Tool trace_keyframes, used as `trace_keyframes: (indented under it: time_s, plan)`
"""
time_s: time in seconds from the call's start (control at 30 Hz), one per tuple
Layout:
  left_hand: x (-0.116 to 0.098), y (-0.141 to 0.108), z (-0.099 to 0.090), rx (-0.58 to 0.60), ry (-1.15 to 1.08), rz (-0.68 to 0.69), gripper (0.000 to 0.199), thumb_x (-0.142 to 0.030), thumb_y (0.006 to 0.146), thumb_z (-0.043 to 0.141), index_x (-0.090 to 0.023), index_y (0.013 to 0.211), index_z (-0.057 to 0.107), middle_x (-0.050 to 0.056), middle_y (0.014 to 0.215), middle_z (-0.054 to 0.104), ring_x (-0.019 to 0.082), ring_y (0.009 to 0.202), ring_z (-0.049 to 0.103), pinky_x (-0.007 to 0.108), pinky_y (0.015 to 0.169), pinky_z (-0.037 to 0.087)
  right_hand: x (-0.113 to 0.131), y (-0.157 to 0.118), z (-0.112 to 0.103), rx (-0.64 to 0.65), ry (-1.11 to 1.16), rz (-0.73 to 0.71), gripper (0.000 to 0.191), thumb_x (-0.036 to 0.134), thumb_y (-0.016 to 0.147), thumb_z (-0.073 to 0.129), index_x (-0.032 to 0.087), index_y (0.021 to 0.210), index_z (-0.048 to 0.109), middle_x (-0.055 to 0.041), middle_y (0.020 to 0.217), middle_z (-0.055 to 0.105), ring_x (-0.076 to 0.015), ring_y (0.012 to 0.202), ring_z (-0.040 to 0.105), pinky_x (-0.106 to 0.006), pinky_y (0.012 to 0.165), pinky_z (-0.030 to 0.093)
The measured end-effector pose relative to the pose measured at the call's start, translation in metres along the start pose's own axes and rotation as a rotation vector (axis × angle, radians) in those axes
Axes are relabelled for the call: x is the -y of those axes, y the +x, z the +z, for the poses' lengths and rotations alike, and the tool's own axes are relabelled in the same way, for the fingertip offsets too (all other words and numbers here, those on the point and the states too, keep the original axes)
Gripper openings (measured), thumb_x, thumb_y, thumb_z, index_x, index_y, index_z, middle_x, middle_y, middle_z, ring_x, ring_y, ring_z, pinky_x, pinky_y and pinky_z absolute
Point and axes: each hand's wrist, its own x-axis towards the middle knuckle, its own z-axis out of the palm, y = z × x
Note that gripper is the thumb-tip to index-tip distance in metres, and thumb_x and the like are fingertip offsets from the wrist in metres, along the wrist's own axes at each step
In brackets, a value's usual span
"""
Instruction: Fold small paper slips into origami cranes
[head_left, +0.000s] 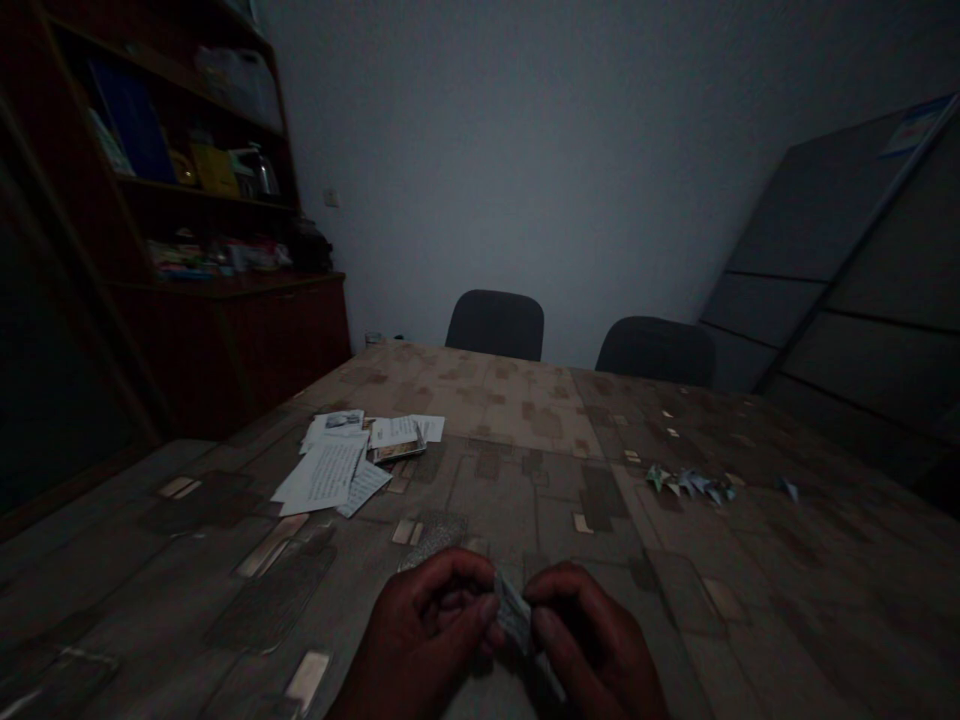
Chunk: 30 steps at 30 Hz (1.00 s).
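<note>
Between my two hands, low in the middle of the view, is a small folded piece of printed paper (513,612). My left hand (439,625) pinches its left edge between thumb and forefinger, the other fingers curled. On the opposite edge, my right hand (592,635) grips it with thumb and fingertips. To the left on the table lies a loose pile of printed paper sheets (330,470). Over on the right stand several small folded paper shapes (690,484) in a row, with a single folded paper shape (789,488) apart from them.
A patterned cloth covers the table (517,490). Beyond its far edge are two dark chairs (495,325). At the left stands a wooden cabinet (247,340) with filled shelves. Grey panels (795,240) lean at the right. The room is dim.
</note>
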Motion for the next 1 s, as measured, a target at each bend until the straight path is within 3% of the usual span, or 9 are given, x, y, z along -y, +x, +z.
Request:
trace_keyframes:
  time_s: [0.2,0.3,0.5,0.67,1.0]
  plan:
    - [0.006,0.007,-0.003,0.013,-0.051,-0.034,0.015,-0.026,0.068,0.077,-0.016,0.074,0.067,-0.002,0.053,0.065,0.013,0.051,0.06,0.023,0.052,0.047,0.0,0.0,0.003,0.001,-0.015,-0.011,0.013,0.035,0.083,0.063,0.022,0.082,0.067,0.0004,0.068,0.062,-0.016,0.062,0.059,-0.025,0.059,0.044]
    - [0.007,0.008,-0.004,0.047,-0.055,-0.035,0.016,-0.027,0.068,0.078,-0.016,0.073,0.066,-0.002,0.052,0.064,0.012,0.049,0.059,0.022,0.051,0.046,-0.001,0.0,0.003,0.001,0.016,0.007,0.014,0.036,0.083,0.064,0.023,0.084,0.068,0.0006,0.067,0.062,-0.016,0.061,0.058,-0.024,0.058,0.044]
    - [0.011,0.007,-0.003,0.005,-0.071,-0.025,0.013,-0.024,0.071,0.075,-0.015,0.076,0.066,-0.002,0.052,0.064,0.011,0.049,0.058,0.021,0.05,0.046,0.001,0.001,0.002,-0.018,0.022,0.056,0.015,0.036,0.083,0.063,0.022,0.084,0.069,-0.0004,0.068,0.065,-0.0167,0.063,0.06,-0.024,0.059,0.045]
    - [0.012,0.009,-0.004,0.035,-0.044,-0.03,0.014,-0.025,0.069,0.076,-0.017,0.074,0.065,-0.003,0.053,0.063,0.013,0.048,0.059,0.023,0.05,0.047,0.006,0.002,0.004,-0.028,-0.039,-0.011,0.007,0.028,0.08,0.066,0.023,0.083,0.069,0.0008,0.067,0.064,-0.0156,0.062,0.062,-0.023,0.059,0.047]
    - [0.012,0.006,-0.003,0.088,-0.05,-0.049,0.012,-0.025,0.07,0.074,-0.016,0.077,0.068,-0.002,0.057,0.065,0.013,0.053,0.06,0.022,0.053,0.047,0.0,-0.001,0.01,-0.043,-0.059,0.059,0.014,0.024,0.076,0.064,0.021,0.089,0.069,-0.0005,0.069,0.068,-0.0163,0.061,0.062,-0.025,0.06,0.047]
